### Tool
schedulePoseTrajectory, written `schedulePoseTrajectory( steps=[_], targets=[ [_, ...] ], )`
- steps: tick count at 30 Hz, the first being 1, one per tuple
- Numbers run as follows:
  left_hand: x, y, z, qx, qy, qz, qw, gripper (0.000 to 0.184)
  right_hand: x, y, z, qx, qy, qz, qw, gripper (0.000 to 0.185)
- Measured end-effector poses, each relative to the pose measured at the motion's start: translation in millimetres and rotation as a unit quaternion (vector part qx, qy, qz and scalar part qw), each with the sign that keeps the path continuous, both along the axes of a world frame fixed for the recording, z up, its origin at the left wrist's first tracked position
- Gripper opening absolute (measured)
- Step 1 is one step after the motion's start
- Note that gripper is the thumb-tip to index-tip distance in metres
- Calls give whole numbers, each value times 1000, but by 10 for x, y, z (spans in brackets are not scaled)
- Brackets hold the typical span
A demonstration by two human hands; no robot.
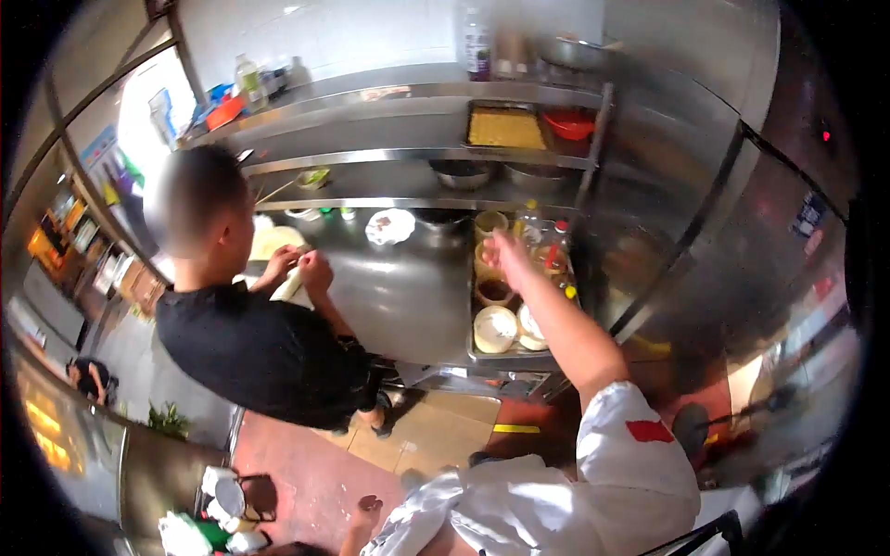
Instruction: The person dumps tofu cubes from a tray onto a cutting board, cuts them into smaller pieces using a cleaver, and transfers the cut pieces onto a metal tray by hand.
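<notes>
Head camera: A right hand (503,256) reaches over a metal tray (472,320) of seasonings at the counter's end, above the open containers and near a red-capped bottle (557,248). Its fingers blur together, and whether they grip anything cannot be told. White-filled tubs (495,330) sit at the tray's near end. The left hand (365,515) hangs low, beside the white uniform (519,510), its finger state unclear. Nearby, a co-worker in black (255,343) handles a pale, long piece (289,284). The step appears to be a reach among the containers; a pick there would call for fingers kept clear of the crowded bottle tops.
</notes>
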State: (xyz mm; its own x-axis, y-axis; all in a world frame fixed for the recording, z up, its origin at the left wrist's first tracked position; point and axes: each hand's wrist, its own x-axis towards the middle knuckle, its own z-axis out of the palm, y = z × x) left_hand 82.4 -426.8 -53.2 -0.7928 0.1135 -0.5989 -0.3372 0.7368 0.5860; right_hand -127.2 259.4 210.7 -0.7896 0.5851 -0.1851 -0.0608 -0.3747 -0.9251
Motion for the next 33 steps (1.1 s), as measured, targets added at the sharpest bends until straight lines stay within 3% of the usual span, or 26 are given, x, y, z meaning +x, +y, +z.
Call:
schedulePoseTrajectory(
  steps=[3,4,9,14,16,20,22,24,28,30,33],
  targets=[
    [-425,-281,-776,186,37,-35,981,41,-157,400,282,-9,-2,-55,998,36],
    [-584,-264,-821,188,25,-51,980,42,-191,429,420,-1,-6,-74,997,38],
    [-1150,-336,-571,63,-35,-104,992,42,-545,866,815,-2,-24,-171,985,56],
    [-1221,-417,-221,-7,-40,-44,998,43,-792,1223,1249,-7,-4,-226,974,75],
    [-1104,-424,-52,-35,-39,5,999,43,-1309,2012,813,-72,49,-199,976,73],
    [-533,-447,39,-87,-62,92,990,44,-1816,2605,605,-182,174,-123,960,57],
    [-246,-350,-37,-105,-83,111,985,44,-2292,3084,63,-202,176,-208,941,37],
    [-28,-185,-119,-112,-107,120,981,44,-2205,2871,174,-152,101,-195,964,29],
    [160,160,-481,-106,-128,101,981,45,-1599,1947,198,-152,206,-154,954,27],
    [-161,385,-420,-132,-81,7,988,50,-1002,1224,305,-80,256,-78,960,42],
    [-784,713,-333,-116,-48,-29,992,53,-412,245,224,-35,222,15,974,31]
  ],
)
